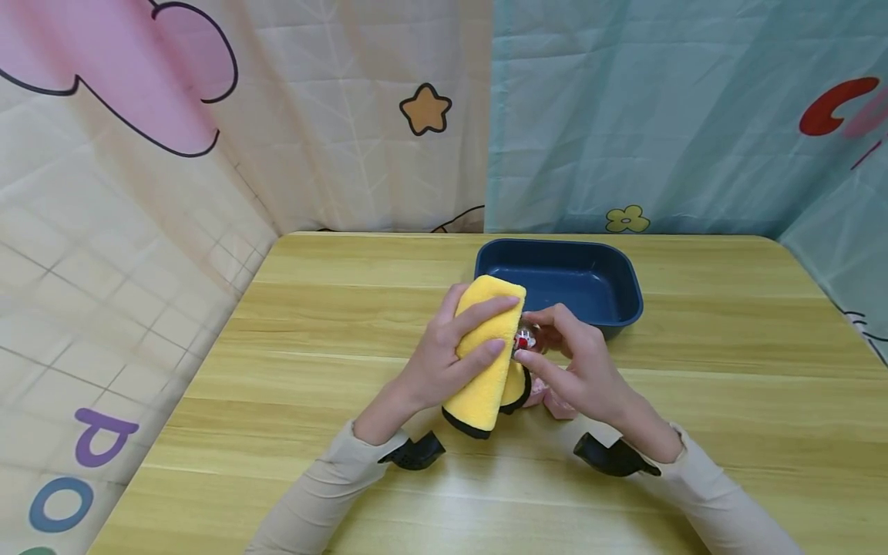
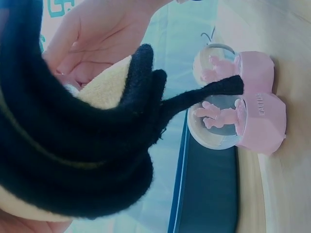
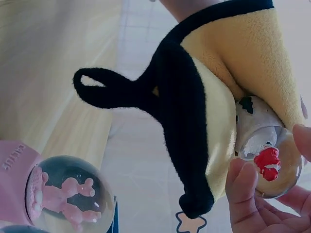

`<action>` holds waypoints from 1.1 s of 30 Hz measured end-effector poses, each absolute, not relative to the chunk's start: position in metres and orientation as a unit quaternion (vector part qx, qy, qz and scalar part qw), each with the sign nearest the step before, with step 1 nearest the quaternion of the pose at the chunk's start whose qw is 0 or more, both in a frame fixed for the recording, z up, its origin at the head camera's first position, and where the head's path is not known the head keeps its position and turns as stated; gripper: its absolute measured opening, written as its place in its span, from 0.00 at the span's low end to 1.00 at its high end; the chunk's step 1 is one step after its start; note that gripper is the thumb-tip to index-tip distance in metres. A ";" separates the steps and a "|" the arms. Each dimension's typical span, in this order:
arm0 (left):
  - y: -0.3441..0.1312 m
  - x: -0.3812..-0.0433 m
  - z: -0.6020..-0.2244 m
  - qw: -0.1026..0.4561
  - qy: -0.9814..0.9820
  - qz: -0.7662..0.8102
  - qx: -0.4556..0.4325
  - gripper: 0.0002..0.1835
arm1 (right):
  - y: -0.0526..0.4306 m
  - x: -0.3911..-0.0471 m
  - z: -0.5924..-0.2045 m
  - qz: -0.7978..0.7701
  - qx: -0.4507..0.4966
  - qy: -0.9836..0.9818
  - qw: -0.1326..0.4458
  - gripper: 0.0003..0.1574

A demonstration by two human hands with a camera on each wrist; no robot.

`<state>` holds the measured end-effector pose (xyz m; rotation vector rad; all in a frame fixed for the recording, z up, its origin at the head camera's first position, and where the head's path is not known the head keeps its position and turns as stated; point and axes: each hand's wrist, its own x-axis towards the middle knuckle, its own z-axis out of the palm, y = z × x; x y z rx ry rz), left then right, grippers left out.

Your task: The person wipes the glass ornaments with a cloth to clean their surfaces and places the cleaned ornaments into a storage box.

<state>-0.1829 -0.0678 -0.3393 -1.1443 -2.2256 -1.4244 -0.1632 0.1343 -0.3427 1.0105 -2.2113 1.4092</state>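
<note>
Centrally, the left hand (image 1: 444,351) grips a cloth (image 1: 479,397) partly around a globe (image 3: 268,155), which the right hand (image 1: 588,371) pinches; far, a tub (image 1: 555,281).

1. Left of the left grip (image 1: 451,343), the worktop (image 1: 312,324) leaves a broad open lane.
2. Right of the right grip (image 1: 586,366) and the blue basin (image 1: 610,281) lies another wide stretch.
3. Between the forearms (image 1: 312,493) a gap opens toward the person, narrowed by black wrist pieces (image 1: 416,451).
4. Yellow cloth (image 1: 479,397) and a clear globe (image 1: 525,339) fill the space between the grips.
5. Below, two pink globes (image 2: 262,121) obstruct a low pass to the basin.
6. The basin's mouth faces upward, accessible from its far and right sides.
7. Curtains (image 1: 388,169) bar the far side.
</note>
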 end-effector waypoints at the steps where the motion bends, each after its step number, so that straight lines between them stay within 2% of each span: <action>1: -0.068 -0.183 -0.339 0.127 -0.766 -0.491 -0.394 0.23 | 0.134 -0.163 -0.342 0.501 0.350 -0.776 0.155 0.19; 11: -0.069 -0.185 -0.340 0.108 -0.774 -0.478 -0.401 0.20 | 0.135 -0.164 -0.342 0.512 0.327 -0.782 0.135 0.14; 17: -0.075 -0.192 -0.342 0.075 -0.783 -0.457 -0.414 0.20 | 0.134 -0.165 -0.345 0.532 0.297 -0.788 0.091 0.15; 21: -0.079 -0.195 -0.342 0.072 -0.778 -0.440 -0.442 0.20 | 0.132 -0.165 -0.347 0.534 0.293 -0.788 0.091 0.16; 33: -0.078 -0.201 -0.339 0.209 -0.749 -0.366 -0.512 0.20 | 0.135 -0.166 -0.343 0.518 0.357 -0.759 0.170 0.28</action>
